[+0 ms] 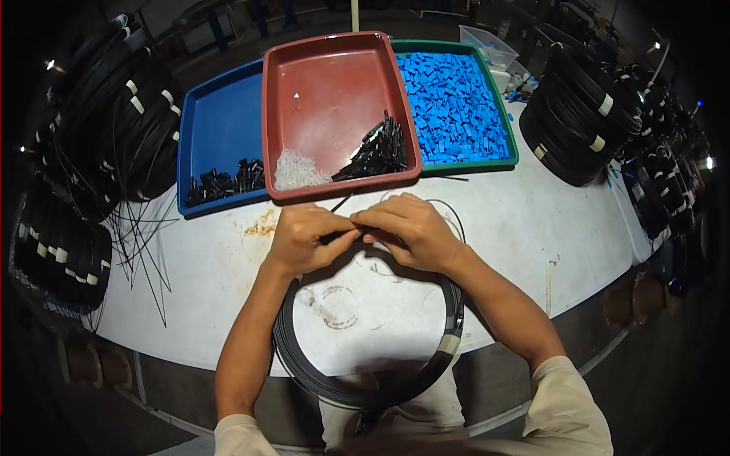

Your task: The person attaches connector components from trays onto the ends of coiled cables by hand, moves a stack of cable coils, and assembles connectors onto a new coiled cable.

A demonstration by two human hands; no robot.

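Observation:
My left hand (pixel 308 237) and my right hand (pixel 414 232) meet fingertip to fingertip in front of the red tray. Both are closed in a pinch on a thin black cable (pixel 344 203), whose dark end pokes out beyond the left fingers. Whether a small part sits on it between the fingertips is hidden. A loose strand arcs out behind my right hand. Below my hands, a coil of black cable (pixel 304 372) overhangs the table's near edge, with a pale tape band (pixel 449 344) on its right side.
On the white table (pixel 205 304) stand a blue tray (pixel 220 114) of black parts, a red tray (pixel 334 91) with clear pieces (pixel 298 170) and black pieces (pixel 378 152), and a green tray (pixel 502 121) of blue parts. Stacked cable coils flank them left (pixel 114 137) and right (pixel 582 121).

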